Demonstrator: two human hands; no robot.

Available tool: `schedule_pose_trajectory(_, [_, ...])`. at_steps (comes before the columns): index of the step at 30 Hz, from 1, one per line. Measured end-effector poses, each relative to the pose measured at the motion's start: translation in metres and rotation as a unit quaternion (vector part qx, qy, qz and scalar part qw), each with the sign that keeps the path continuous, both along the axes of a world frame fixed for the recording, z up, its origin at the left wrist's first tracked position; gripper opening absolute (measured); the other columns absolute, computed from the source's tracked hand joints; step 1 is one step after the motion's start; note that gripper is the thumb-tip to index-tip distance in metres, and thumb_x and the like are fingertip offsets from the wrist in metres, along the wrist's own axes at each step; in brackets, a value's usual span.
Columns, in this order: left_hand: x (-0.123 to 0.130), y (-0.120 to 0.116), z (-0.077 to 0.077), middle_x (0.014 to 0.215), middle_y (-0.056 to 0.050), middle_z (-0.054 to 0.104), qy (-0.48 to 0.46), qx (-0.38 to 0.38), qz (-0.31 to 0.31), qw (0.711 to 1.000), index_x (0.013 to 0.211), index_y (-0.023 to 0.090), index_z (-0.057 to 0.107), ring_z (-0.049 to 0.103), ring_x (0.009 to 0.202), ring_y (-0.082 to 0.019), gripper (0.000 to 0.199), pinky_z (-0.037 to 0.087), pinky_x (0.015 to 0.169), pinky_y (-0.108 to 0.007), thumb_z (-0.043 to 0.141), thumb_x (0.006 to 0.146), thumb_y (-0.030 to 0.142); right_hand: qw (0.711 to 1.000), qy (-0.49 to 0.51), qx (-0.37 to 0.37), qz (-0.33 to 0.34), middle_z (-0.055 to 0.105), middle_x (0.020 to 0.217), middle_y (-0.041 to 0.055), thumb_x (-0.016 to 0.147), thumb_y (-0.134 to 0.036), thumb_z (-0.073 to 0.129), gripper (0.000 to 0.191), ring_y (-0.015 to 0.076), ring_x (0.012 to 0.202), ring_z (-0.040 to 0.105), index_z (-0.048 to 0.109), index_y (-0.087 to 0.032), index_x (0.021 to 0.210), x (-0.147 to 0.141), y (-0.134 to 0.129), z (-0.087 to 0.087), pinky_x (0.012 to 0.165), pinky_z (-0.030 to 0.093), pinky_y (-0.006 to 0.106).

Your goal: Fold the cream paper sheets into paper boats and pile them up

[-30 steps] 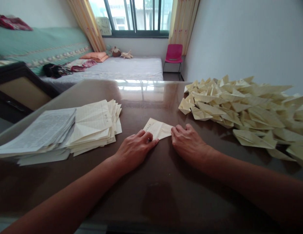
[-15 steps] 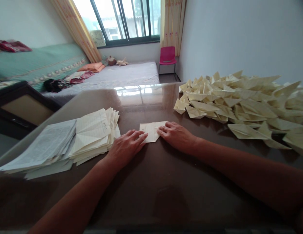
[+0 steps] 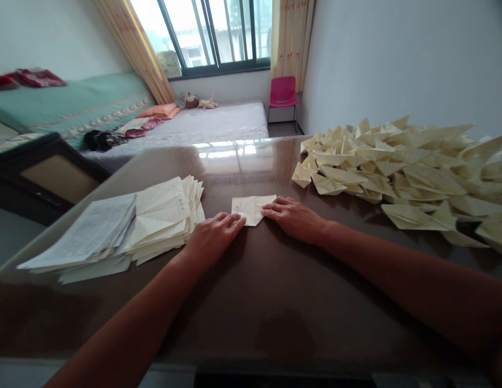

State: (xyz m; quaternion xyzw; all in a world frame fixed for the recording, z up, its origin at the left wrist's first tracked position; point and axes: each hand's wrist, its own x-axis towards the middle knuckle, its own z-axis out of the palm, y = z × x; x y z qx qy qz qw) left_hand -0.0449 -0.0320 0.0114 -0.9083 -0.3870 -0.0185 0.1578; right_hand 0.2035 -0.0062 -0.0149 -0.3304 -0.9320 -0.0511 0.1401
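Observation:
A small folded cream paper lies flat on the glossy brown table, its two lower corners angled inward. My left hand has its fingertips on the paper's lower left corner, fingers close together. From the right, my right hand holds the right edge of the same paper, its fingers together and partly over the corner. The thumbs' exact grip is too small to make out.
A stack of cream sheets lies left of my hands, beside a stack of greyish printed sheets. A large heap of folded paper shapes covers the right back of the table. Beyond are a bed and a pink chair.
The view has shifted slightly, so the room and stacks sit further right. Both hands stay at the paper; my left hand's fingers lie closer together and cover less of its left side.

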Motion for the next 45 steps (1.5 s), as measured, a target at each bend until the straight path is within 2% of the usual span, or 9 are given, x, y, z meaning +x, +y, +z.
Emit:
schedule_pose_trajectory(8, [0.003, 0.002, 0.006, 0.119, -0.003, 0.064, 0.023, 0.027, 0.002, 0.999, 0.119, 0.023, 0.057, 0.054, 0.109, -0.023, 0.031, 0.05, 0.073, -0.032, 0.055, 0.089, 0.017, 1.0, 0.007, 0.009, 0.007, 0.062, 0.124, 0.0112, 0.093, -0.015, 0.043, 0.034, 0.0236, 0.111, 0.052, 0.058, -0.012, 0.124, 0.001, 0.002, -0.004, 0.097, 0.044, 0.039])
schedule_pose_trajectory(13, [0.004, 0.006, 0.004, 0.115, -0.005, 0.065, 0.027, 0.037, -0.013, 0.999, 0.118, 0.021, 0.058, 0.057, 0.105, -0.023, 0.03, 0.049, 0.074, -0.033, 0.052, 0.09, 0.014, 1.0, 0.011, 0.01, 0.011, 0.062, 0.123, 0.011, 0.093, -0.015, 0.043, 0.034, 0.024, 0.111, 0.052, 0.059, -0.011, 0.124, 0.001, 0.002, -0.004, 0.097, 0.044, 0.038])
schedule_pose_trajectory(19, [0.001, 0.018, -0.003, 0.119, -0.006, 0.064, -0.029, 0.062, -0.055, 0.996, 0.114, 0.02, 0.062, 0.051, 0.117, -0.025, 0.025, 0.045, 0.086, -0.036, 0.053, 0.09, 0.016, 1.0, 0.026, 0.001, 0.013, 0.063, 0.122, 0.0113, 0.094, -0.015, 0.042, 0.034, 0.0235, 0.11, 0.052, 0.06, -0.012, 0.123, 0.0, 0.003, -0.005, 0.096, 0.044, 0.038])
schedule_pose_trajectory(24, [0.002, 0.012, -0.003, 0.099, -0.002, 0.069, -0.095, -0.027, -0.138, 0.986, 0.1, 0.025, 0.067, 0.059, 0.099, -0.017, 0.021, 0.045, 0.08, -0.028, 0.047, 0.095, 0.027, 0.996, 0.067, -0.04, 0.042, 0.066, 0.118, 0.0083, 0.094, -0.018, 0.043, 0.03, 0.0216, 0.105, 0.053, 0.065, -0.014, 0.116, 0.006, 0.004, 0.001, 0.096, 0.043, 0.036])
schedule_pose_trajectory(27, [0.007, -0.001, -0.004, 0.098, -0.002, 0.068, -0.132, -0.094, -0.157, 0.974, 0.101, 0.025, 0.066, 0.059, 0.091, -0.014, 0.023, 0.044, 0.074, -0.023, 0.045, 0.095, 0.029, 0.986, 0.098, -0.1, 0.089, 0.067, 0.114, 0.0051, 0.093, -0.027, 0.049, 0.026, 0.0195, 0.101, 0.054, 0.068, -0.018, 0.11, 0.01, 0.003, 0.008, 0.093, 0.043, 0.033])
schedule_pose_trajectory(32, [0.011, -0.006, -0.005, 0.101, 0.0, 0.068, -0.196, -0.206, -0.108, 0.953, 0.099, 0.028, 0.069, 0.058, 0.095, -0.015, 0.021, 0.044, 0.081, -0.025, 0.05, 0.093, 0.034, 0.975, 0.11, -0.159, 0.111, 0.066, 0.106, 0.006, 0.085, -0.037, 0.062, 0.028, 0.0195, 0.098, 0.056, 0.069, -0.02, 0.107, 0.009, 0.003, 0.009, 0.092, 0.042, 0.034])
schedule_pose_trajectory(36, [0.008, 0.003, -0.008, 0.087, 0.0, 0.068, -0.257, -0.263, -0.031, 0.929, 0.085, 0.024, 0.071, 0.058, 0.083, -0.014, 0.023, 0.044, 0.074, -0.023, 0.055, 0.089, 0.04, 0.971, 0.112, -0.18, 0.107, 0.065, 0.104, 0.0065, 0.085, -0.036, 0.063, 0.028, 0.0194, 0.097, 0.057, 0.069, -0.021, 0.108, 0.006, 0.003, 0.007, 0.092, 0.041, 0.035])
schedule_pose_trajectory(40, [0.01, 0.005, -0.011, 0.069, 0.002, 0.061, -0.265, -0.259, 0.064, 0.927, 0.071, 0.02, 0.065, 0.054, 0.065, -0.012, 0.03, 0.04, 0.063, -0.023, 0.054, 0.087, 0.043, 0.967, 0.114, -0.197, 0.114, 0.065, 0.101, 0.0055, 0.086, -0.033, 0.062, 0.024, 0.0183, 0.095, 0.058, 0.069, -0.02, 0.105, 0.006, 0.002, 0.009, 0.092, 0.041, 0.034])
schedule_pose_trajectory(45, [0.017, 0.004, -0.009, 0.068, 0.0, 0.059, -0.22, -0.229, 0.117, 0.941, 0.071, 0.019, 0.061, 0.054, 0.064, -0.013, 0.031, 0.038, 0.062, -0.023, 0.051, 0.088, 0.043, 0.965, 0.123, -0.2, 0.115, 0.066, 0.101, 0.0052, 0.086, -0.032, 0.063, 0.023, 0.0176, 0.094, 0.058, 0.069, -0.021, 0.104, 0.006, 0.002, 0.01, 0.092, 0.04, 0.034])
